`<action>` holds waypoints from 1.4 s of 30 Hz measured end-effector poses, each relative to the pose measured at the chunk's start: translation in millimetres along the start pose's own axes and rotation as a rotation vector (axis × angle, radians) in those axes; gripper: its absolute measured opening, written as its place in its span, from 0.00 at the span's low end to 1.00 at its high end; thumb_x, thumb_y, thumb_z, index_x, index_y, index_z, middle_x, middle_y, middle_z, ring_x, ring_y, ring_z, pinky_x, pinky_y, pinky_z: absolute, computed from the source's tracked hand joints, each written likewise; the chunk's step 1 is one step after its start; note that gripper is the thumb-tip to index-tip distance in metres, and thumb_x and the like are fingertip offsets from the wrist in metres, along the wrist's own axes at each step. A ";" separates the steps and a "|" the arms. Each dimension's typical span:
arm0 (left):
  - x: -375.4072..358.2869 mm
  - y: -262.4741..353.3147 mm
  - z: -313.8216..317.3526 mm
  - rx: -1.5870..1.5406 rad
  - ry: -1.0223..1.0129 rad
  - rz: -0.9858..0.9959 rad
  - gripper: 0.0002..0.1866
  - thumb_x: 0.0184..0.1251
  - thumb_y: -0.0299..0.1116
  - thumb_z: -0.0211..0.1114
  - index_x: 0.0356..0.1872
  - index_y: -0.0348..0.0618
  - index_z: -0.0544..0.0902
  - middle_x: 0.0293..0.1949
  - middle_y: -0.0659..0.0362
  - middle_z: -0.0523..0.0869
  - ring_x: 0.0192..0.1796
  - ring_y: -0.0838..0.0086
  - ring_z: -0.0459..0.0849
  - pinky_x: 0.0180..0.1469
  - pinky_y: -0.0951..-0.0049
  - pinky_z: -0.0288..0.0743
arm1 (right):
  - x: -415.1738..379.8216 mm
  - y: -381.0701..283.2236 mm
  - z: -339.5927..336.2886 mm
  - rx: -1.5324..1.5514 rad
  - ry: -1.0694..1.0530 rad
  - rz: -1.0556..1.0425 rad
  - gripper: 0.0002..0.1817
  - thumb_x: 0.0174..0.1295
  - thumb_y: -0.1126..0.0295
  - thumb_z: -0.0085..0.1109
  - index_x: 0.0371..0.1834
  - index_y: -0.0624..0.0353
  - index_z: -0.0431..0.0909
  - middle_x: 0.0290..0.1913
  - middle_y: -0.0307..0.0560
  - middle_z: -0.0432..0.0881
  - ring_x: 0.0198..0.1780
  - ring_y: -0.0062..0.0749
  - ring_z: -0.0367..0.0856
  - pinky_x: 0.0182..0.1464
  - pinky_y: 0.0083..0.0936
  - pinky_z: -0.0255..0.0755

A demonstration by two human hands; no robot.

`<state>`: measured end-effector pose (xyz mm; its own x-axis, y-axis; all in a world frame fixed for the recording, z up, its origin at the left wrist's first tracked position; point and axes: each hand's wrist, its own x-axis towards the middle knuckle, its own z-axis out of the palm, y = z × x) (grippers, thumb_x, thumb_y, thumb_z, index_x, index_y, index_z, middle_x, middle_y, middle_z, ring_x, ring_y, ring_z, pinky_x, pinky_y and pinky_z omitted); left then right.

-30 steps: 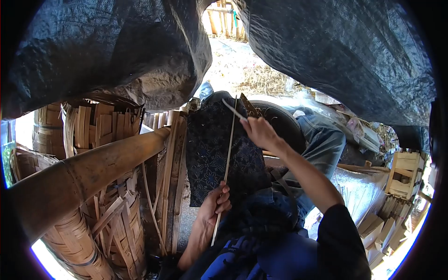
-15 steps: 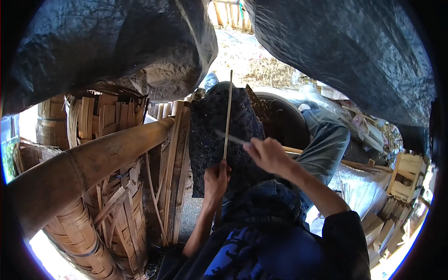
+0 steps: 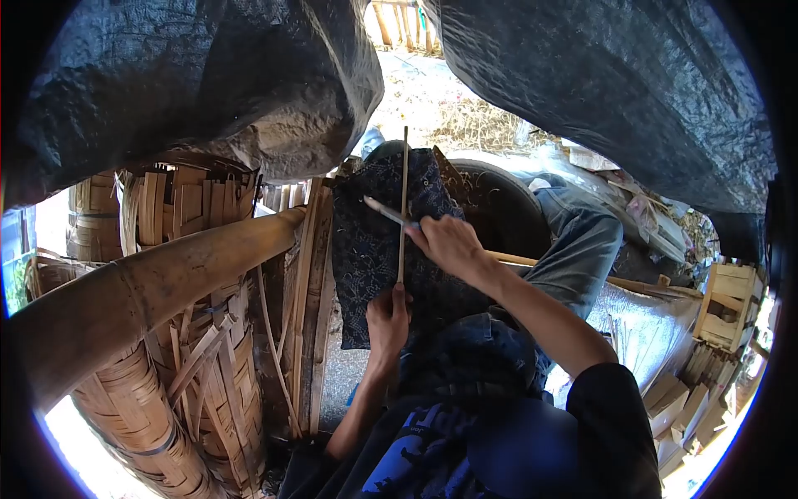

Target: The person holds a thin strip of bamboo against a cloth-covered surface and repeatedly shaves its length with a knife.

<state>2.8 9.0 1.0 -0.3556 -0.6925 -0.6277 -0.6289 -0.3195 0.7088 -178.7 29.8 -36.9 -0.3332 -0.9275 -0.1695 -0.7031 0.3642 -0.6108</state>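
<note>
A thin bamboo strip point(image 3: 404, 183) stands lengthwise over a dark patterned cloth point(image 3: 359, 258) on my lap. Its near end is pinched in my left hand point(image 3: 388, 320), thumb on top. My right hand point(image 3: 449, 243) is closed on a knife point(image 3: 384, 209), whose length crosses the strip and points up and left. Whether the blade touches the strip cannot be made out.
A thick bamboo pole point(image 3: 166, 270) juts in from the left above woven bamboo baskets point(image 3: 137, 416). Upright slats point(image 3: 309, 308) stand left of the cloth. Dark plastic sheets point(image 3: 598, 91) hang overhead. A wooden crate point(image 3: 726, 308) lies at the right.
My right hand has moved up and left, bringing the knife across the strip at a steeper angle. My left hand stays nearly in place on the strip.
</note>
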 end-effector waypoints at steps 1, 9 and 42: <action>-0.7 -0.6 0.8 -0.015 0.005 0.000 0.21 0.73 0.40 0.51 0.24 0.35 0.79 0.12 0.60 0.73 0.15 0.81 0.70 0.19 0.75 0.60 | 13.9 4.8 -1.4 -0.001 -0.030 0.071 0.24 0.70 0.54 0.46 0.22 0.61 0.72 0.13 0.55 0.74 0.17 0.51 0.78 0.20 0.39 0.73; 0.3 13.4 -11.4 -0.229 -0.093 -0.170 0.20 0.74 0.41 0.51 0.24 0.39 0.78 0.12 0.67 0.70 0.13 0.85 0.64 0.16 0.80 0.53 | -4.7 6.1 -28.2 0.184 -0.024 0.021 0.24 0.71 0.56 0.46 0.20 0.62 0.71 0.11 0.55 0.71 0.14 0.49 0.76 0.17 0.40 0.68; 13.2 22.5 -33.8 -0.780 -0.463 -0.537 0.13 0.76 0.40 0.46 0.32 0.50 0.74 0.15 0.73 0.63 0.12 0.87 0.54 0.18 0.83 0.48 | -29.5 6.1 -50.6 0.380 -0.144 0.115 0.25 0.72 0.53 0.42 0.25 0.62 0.74 0.10 0.46 0.71 0.10 0.35 0.70 0.14 0.35 0.64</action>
<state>7.3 -29.1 19.6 -0.4953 -0.0743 -0.8656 -0.2216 -0.9526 0.2085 -204.9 63.6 3.5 -0.2859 -0.8946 -0.3435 -0.3757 0.4344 -0.8186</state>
